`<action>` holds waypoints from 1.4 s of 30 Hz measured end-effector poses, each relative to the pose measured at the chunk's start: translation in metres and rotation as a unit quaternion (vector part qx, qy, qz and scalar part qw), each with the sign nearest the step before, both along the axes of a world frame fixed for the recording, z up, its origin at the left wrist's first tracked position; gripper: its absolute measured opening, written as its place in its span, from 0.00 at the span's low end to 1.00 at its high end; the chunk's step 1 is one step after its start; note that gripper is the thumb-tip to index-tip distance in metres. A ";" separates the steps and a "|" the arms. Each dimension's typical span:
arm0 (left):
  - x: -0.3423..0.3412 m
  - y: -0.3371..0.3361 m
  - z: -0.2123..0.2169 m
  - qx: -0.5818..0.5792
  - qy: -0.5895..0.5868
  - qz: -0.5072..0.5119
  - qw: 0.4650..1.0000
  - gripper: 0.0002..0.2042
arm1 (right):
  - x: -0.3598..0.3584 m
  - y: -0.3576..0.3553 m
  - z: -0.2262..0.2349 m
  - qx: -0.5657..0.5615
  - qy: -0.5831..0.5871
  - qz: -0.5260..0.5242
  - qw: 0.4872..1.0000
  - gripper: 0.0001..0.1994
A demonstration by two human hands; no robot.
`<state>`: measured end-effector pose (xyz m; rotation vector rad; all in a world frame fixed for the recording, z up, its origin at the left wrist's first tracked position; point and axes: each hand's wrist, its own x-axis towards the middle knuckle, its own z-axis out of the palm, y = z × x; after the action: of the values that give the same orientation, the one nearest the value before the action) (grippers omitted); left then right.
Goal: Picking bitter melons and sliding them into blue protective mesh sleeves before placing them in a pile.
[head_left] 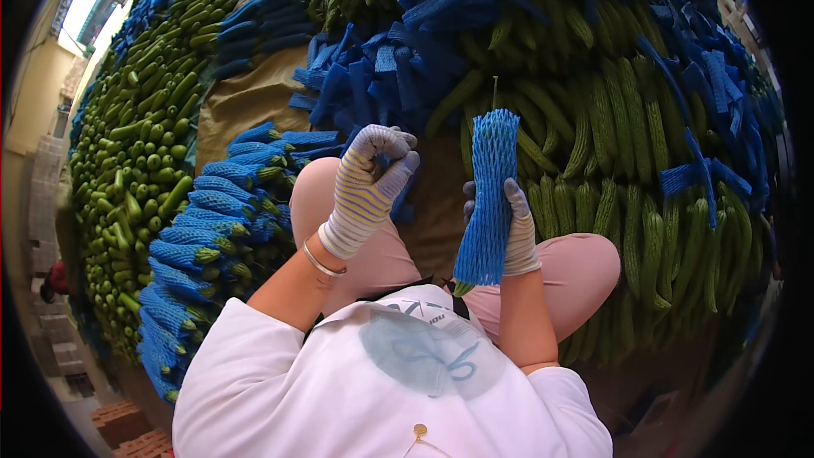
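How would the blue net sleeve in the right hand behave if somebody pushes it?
The blue net sleeve would probably give a little, since its mesh looks soft and open. It is likely stiff lengthwise: a green vegetable seems to fill it, its tip showing below.

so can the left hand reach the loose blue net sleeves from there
Probably yes: the left hand looks empty and the loose blue net sleeves lie just beyond it, nothing apparent between; the right hand holds a net-sleeved gourd off to one side.
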<state>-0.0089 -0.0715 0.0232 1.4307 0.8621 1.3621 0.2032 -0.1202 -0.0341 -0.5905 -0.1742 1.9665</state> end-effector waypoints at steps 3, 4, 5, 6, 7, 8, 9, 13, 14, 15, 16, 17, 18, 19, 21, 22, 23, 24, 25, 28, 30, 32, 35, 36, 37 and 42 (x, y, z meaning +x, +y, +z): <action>-0.001 -0.008 -0.003 -0.183 0.053 -0.020 0.981 0.21 | -0.017 0.005 0.002 0.054 -0.132 -0.016 0.990 0.32; 0.002 -0.013 -0.008 -0.242 0.021 -0.068 0.968 0.36 | -0.028 0.007 0.006 0.113 -0.275 -0.055 0.953 0.34; 0.005 -0.017 -0.007 -0.254 -0.020 -0.120 0.959 0.36 | -0.039 0.007 0.017 0.121 -0.264 -0.029 0.956 0.34; 0.008 -0.020 -0.009 -0.264 -0.060 -0.170 0.948 0.35 | -0.043 0.002 0.031 0.182 -0.282 -0.020 0.942 0.37; 0.006 -0.023 -0.011 -0.284 -0.097 -0.154 0.941 0.33 | -0.045 0.000 0.041 0.245 -0.295 -0.011 0.923 0.40; 0.002 -0.021 -0.008 -0.299 -0.130 -0.121 0.937 0.30 | -0.041 0.000 0.044 0.260 -0.275 -0.009 0.926 0.41; -0.009 -0.019 0.000 -0.314 -0.167 -0.088 0.931 0.27 | -0.035 0.002 0.047 0.272 -0.256 -0.006 0.928 0.43; -0.101 -0.016 0.017 -0.349 -0.318 0.083 0.878 0.22 | -0.016 0.018 0.045 0.296 -0.359 -0.047 0.884 0.42; -0.132 -0.017 0.017 -0.306 -0.310 0.122 0.892 0.23 | -0.010 0.020 0.040 0.292 -0.368 -0.056 0.881 0.41; -0.159 -0.024 0.020 -0.292 -0.304 0.194 0.886 0.22 | -0.004 0.021 0.037 0.280 -0.380 -0.056 0.880 0.39; -0.184 -0.030 0.025 -0.263 -0.297 0.246 0.884 0.20 | 0.002 0.021 0.032 0.273 -0.403 -0.065 0.871 0.38; -0.226 -0.041 0.015 -0.197 -0.252 0.311 0.895 0.18 | 0.007 0.021 0.027 0.269 -0.419 -0.069 0.865 0.37; -0.247 -0.052 0.027 -0.154 -0.162 0.397 0.890 0.23 | 0.016 0.023 0.017 0.257 -0.425 -0.068 0.865 0.36; -0.282 -0.067 0.028 -0.147 -0.077 0.479 0.862 0.31 | 0.023 0.025 0.009 0.259 -0.420 -0.062 0.868 0.36; -0.335 -0.102 0.035 -0.179 0.134 0.639 0.736 0.38 | 0.038 0.030 -0.008 0.241 -0.431 -0.070 0.867 0.33; -0.359 -0.123 0.039 -0.192 0.202 0.644 0.713 0.39 | 0.041 0.034 -0.014 0.231 -0.436 -0.075 0.867 0.35; -0.380 -0.141 0.040 -0.206 0.267 0.642 0.689 0.40 | 0.041 0.035 -0.015 0.231 -0.435 -0.070 0.867 0.35; -0.401 -0.161 0.042 -0.260 0.369 0.635 0.627 0.39 | 0.042 0.035 -0.013 0.216 -0.447 -0.080 0.865 0.34; -0.415 -0.177 0.044 -0.310 0.465 0.618 0.553 0.38 | 0.042 0.036 -0.012 0.201 -0.457 -0.089 0.862 0.34; -0.415 -0.202 0.045 -0.429 0.551 0.567 0.438 0.33 | 0.040 0.037 -0.015 0.230 -0.449 -0.069 0.861 0.31; -0.396 -0.188 0.041 -0.448 0.571 0.557 0.405 0.31 | 0.040 0.036 -0.018 0.248 -0.452 -0.063 0.855 0.29; -0.370 -0.168 0.042 -0.413 0.694 0.499 0.315 0.28 | 0.042 0.034 -0.022 0.261 -0.448 -0.064 0.853 0.30; -0.361 -0.146 0.044 -0.411 0.726 0.464 0.297 0.29 | 0.021 0.026 -0.002 0.204 -0.476 -0.080 0.852 0.30; -0.367 -0.143 0.041 -0.346 0.745 0.471 0.322 0.30 | 0.016 0.027 -0.003 0.196 -0.465 -0.081 0.860 0.30; -0.368 -0.131 0.036 -0.254 0.759 0.474 0.367 0.30 | 0.014 0.028 -0.006 0.188 -0.459 -0.083 0.864 0.29; -0.228 0.007 0.031 0.055 0.541 0.316 0.777 0.20 | 0.008 0.027 -0.010 0.175 -0.519 -0.043 0.836 0.28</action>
<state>-0.2365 -0.0645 0.0541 2.1489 2.1927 0.9129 0.2108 -0.0935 -0.0442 -1.3296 -1.1284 1.2779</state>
